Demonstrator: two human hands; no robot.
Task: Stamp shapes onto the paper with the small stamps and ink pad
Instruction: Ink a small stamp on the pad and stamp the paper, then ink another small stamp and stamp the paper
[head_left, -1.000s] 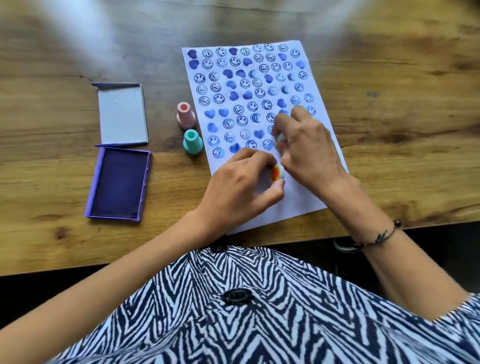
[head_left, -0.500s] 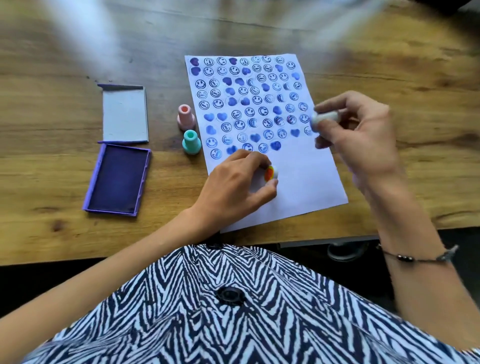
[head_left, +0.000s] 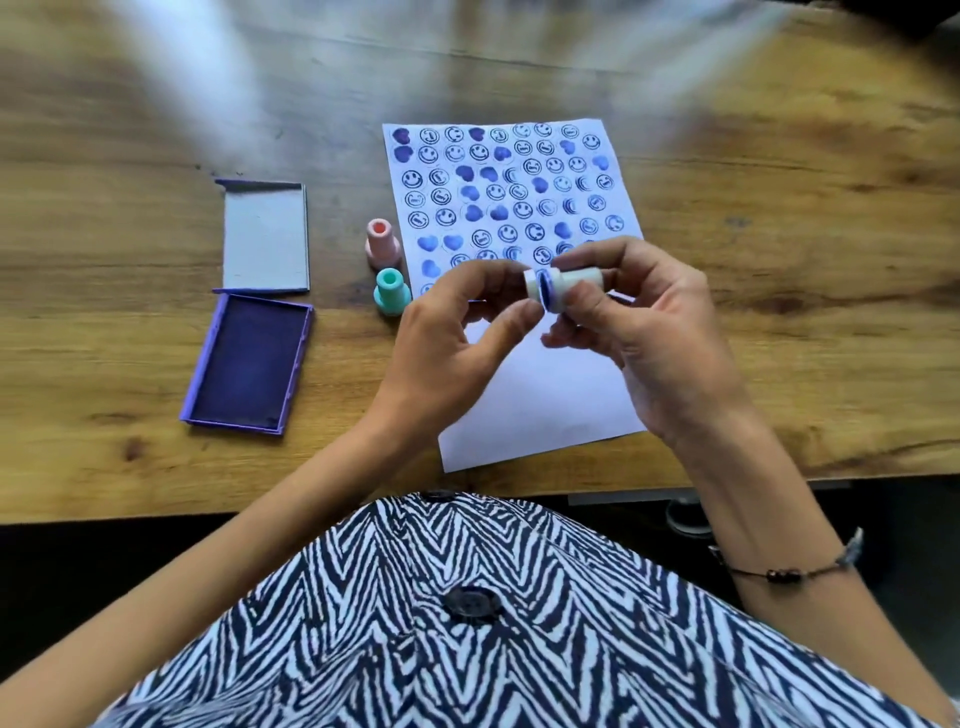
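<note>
The white paper (head_left: 540, 395) lies on the wooden table, its upper half covered with blue smiley and heart prints. My right hand (head_left: 660, 332) holds a small white stamp (head_left: 576, 280) sideways above the paper, its blue inked face pointing left. My left hand (head_left: 447, 348) pinches a small white cap (head_left: 532, 283) right against that inked end. The purple ink pad (head_left: 249, 358) lies open at the left, its grey-lined lid (head_left: 267, 236) flat behind it.
A pink stamp (head_left: 382, 244) and a teal stamp (head_left: 390, 292) stand upright just left of the paper. The table's front edge runs close below the paper. A zebra-striped garment fills the bottom of the view.
My right hand lifted the white stamp off the paper, swung right, then came back to the middle. My left hand rose from the paper with the cap and met the stamp's inked end.
</note>
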